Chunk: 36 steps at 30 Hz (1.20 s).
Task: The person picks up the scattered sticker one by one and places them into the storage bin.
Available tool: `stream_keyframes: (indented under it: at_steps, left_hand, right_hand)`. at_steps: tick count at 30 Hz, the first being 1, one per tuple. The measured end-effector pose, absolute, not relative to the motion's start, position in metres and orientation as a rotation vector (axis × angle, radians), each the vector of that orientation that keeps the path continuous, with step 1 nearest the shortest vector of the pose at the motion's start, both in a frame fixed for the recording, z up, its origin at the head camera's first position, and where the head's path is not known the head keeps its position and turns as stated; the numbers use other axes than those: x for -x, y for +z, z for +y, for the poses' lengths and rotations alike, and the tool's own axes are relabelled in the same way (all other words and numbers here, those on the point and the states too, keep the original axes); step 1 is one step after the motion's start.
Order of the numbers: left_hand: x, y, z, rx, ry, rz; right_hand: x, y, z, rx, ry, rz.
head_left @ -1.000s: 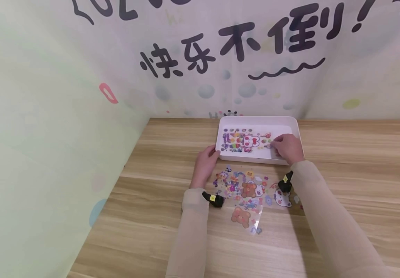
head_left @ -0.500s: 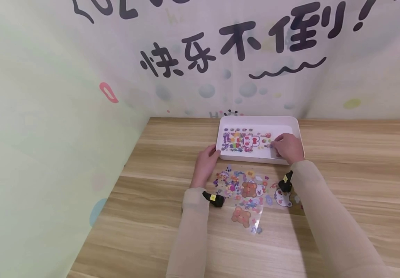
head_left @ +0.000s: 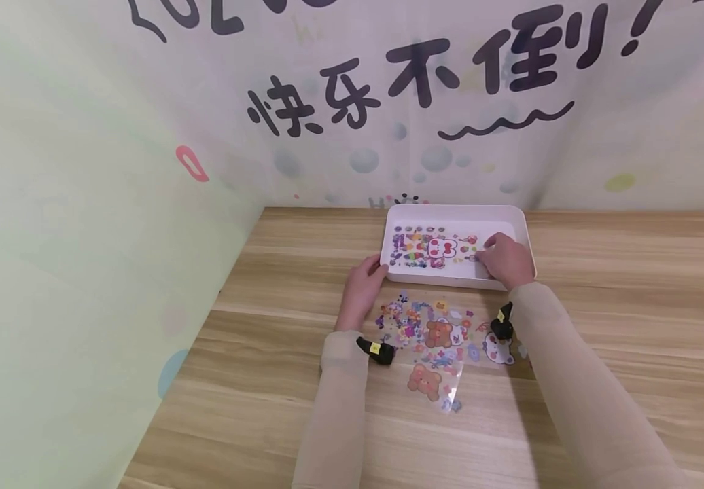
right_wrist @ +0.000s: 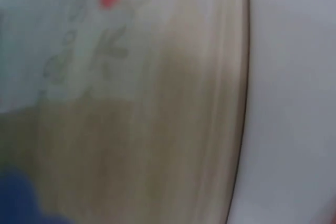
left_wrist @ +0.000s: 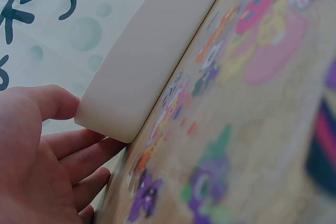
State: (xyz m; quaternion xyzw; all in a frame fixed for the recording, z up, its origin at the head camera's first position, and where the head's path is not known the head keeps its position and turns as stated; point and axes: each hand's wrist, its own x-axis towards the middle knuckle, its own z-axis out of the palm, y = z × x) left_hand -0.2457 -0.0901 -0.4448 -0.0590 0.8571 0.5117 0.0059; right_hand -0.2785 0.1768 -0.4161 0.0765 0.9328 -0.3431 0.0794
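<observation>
A shallow white tray stands at the back of the wooden table, with a clear sticker sheet lying inside. At the tray's front left corner my left hand grips the wall; the left wrist view shows the thumb at the rim of the tray and the fingers near its base. My right hand reaches into the tray and pinches the sticker sheet's right edge with thumb and forefinger. The right wrist view shows the outer wall of the tray but not the hand.
In front of the tray, under the wrists, overlapping clear sticker sheets lie on the table. One sheet with a brown bear juts out toward the front. A printed cloth backdrop hangs directly behind the tray.
</observation>
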Motion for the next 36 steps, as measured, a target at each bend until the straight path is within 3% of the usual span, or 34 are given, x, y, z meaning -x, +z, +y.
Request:
stream_keyframes:
  at_steps: [11, 22, 36]
  left_hand:
    - [0.249, -0.441, -0.088, 0.187, 1.618, 2.673]
    - [0.25, -0.441, -0.089, 0.21, 1.605, 2.673]
    - [0.245, -0.444, -0.09, 0.188, 1.6, 2.686]
  right_hand:
    - [0.282, -0.413, 0.179, -0.163, -0.924, 2.897]
    - [0.284, -0.414, 0.177, -0.011, -1.155, 2.991]
    - [0.254, -0.394, 0.182, 0.182, -1.298, 2.912]
